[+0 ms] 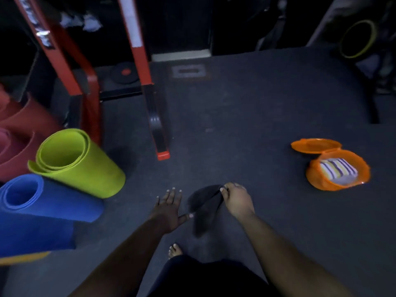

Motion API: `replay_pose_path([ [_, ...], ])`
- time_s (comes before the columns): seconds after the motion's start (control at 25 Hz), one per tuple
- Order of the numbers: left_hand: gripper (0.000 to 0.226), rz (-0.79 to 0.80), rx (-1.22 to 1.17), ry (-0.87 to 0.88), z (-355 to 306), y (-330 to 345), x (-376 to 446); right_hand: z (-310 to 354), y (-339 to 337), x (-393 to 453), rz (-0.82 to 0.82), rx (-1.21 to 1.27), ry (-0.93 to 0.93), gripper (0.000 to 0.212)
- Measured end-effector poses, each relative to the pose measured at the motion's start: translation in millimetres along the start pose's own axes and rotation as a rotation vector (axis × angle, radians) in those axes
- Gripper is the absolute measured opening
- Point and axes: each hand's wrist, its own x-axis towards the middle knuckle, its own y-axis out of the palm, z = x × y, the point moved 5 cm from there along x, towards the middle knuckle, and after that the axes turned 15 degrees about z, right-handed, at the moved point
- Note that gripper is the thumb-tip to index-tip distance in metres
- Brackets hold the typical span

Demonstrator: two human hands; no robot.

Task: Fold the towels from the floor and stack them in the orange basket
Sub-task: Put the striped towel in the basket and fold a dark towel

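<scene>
One striped towel (pixel 338 171) lies in the basket (pixel 334 183); right hand (pixel 236 199) pinches a dark towel (pixel 203 209), still unfolded; left hand (pixel 170 207) spread, empty.

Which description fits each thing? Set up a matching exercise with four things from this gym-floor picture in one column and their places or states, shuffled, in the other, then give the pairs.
Things:
1. dark towel
2. striped towel
3. green mat
4. left hand

Descriptions:
A. rolled, lying on the floor at left
B. fingers spread, holding nothing
C. folded inside the orange basket
D. pinched by the right hand

Pairs: 1-D, 2-C, 3-A, 4-B
</scene>
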Motion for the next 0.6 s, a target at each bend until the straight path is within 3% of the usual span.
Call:
replay_pose_path([
  [0.2, 0.105, -0.030, 0.211, 0.147, -165.5, -5.1, 8.6, -144.7, -60.4, -96.7, -0.177, 0.087, 0.161, 0.028],
  [0.6, 0.105, -0.031, 0.381, 0.339, -485.6, 41.4, 6.2, -396.9, -174.4, -288.0, -0.348, 0.149, 0.335, 0.026],
])
